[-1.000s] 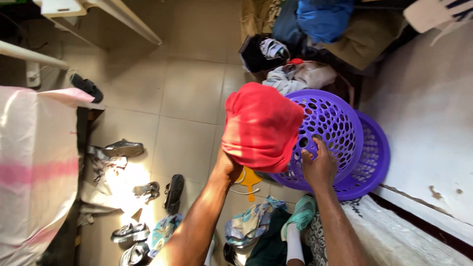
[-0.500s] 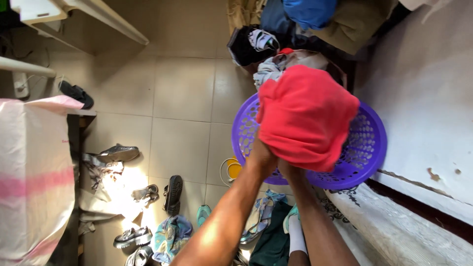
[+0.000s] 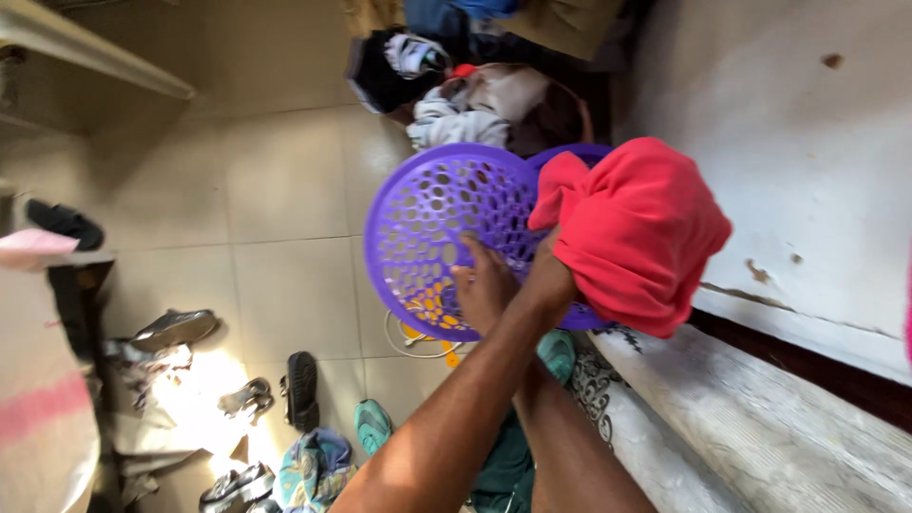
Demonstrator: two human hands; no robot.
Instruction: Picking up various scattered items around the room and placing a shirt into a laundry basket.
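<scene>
- Nearest, the two forearms cross: the left hand [image 3: 549, 283] ends up on the right, the right hand [image 3: 483, 285] just left of it.
- Left hand is closed around a bunched red cloth [image 3: 641, 233], gathered from below. The cloth balloons up and to the right of the fist, clear of the floor, probably so that it does not drag.
- Right hand has its fingers spread and pressed on the perforated purple basket [image 3: 432, 214]. The grip looks like a brace, not a full clasp.
- The basket stands tipped on its edge, touching the red cloth at its right side. The hand seems to be what keeps it from rolling.
- A second purple rim [image 3: 572, 152] shows just behind the cloth.
- Below the hands on the tiled floor [image 3: 285, 190] are a black sandal [image 3: 302, 389] and a teal slipper [image 3: 373, 425].
- Beyond the basket a heap of clothes [image 3: 475, 104] lies by the scuffed wall [image 3: 807, 142].
</scene>
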